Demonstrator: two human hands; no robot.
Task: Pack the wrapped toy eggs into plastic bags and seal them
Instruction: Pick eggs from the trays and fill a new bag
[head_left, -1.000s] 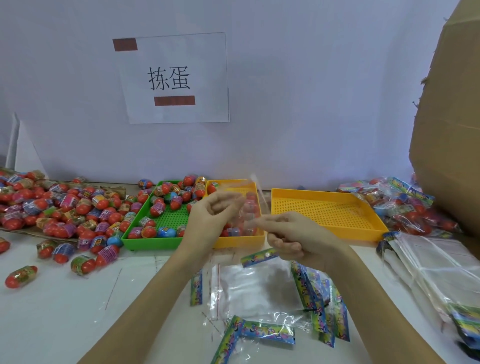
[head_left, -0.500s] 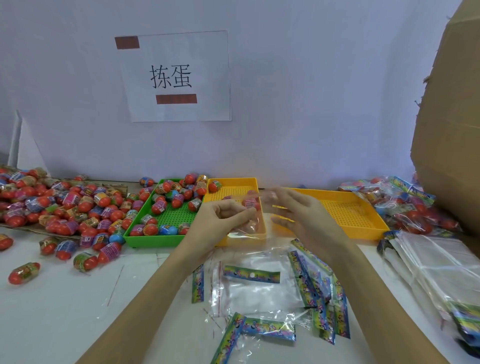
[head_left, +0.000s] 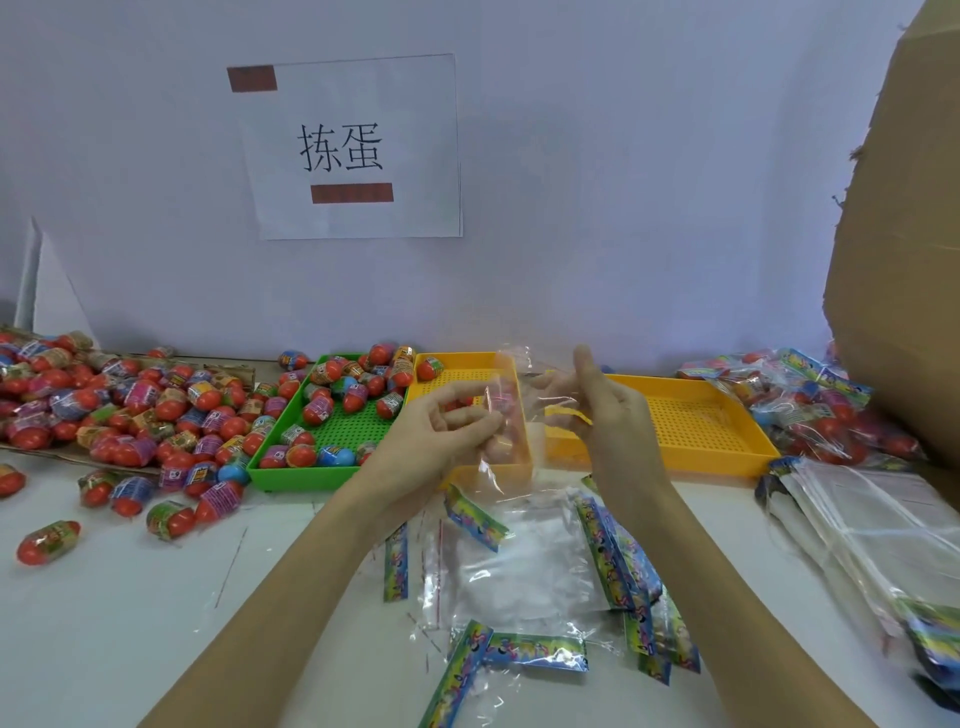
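I hold a clear plastic bag up over the small yellow tray. My left hand pinches its left edge between thumb and fingertips. My right hand holds the bag's right side, thumb up, its fingers showing through the film. The bag's printed header hangs below my hands. Wrapped toy eggs lie heaped on the left. More eggs fill the green tray. One egg sits in the small yellow tray's far corner.
A large yellow tray sits to the right. Filled bags are piled beyond it, against a cardboard box. A stack of unused bags lies at the right edge, and several loose bags lie between my forearms.
My right hand has left its low pinch, risen and moved right, spreading the bag. The bag's printed header now hangs below my hands. My left hand has kept its pinch.
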